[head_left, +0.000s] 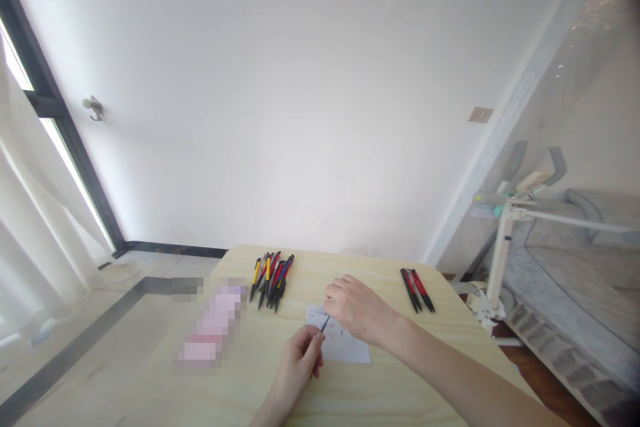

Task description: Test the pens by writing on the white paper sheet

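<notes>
Over a white sheet of paper (353,351) with faint marks, both hands meet at a thin dark pen part (325,323). My left hand (299,355) pinches its lower end between thumb and fingers. The fingers of my right hand (356,308) are curled closed at the upper end, and they hide the rest of it. Whether it is a whole slim pen or only a refill, I cannot tell. A pile of pens (271,280) with black grips and yellow, red, grey and blue barrels lies to the left. At the right, red and grey pens (417,290) lie side by side.
A light wooden table (395,387) carries everything and stands near a white wall (300,113). A blurred-out pink item (213,327) is at its left side. Beyond the right edge are a white metal frame (500,253) and a grey sofa (575,280). White curtains (35,227) hang at left.
</notes>
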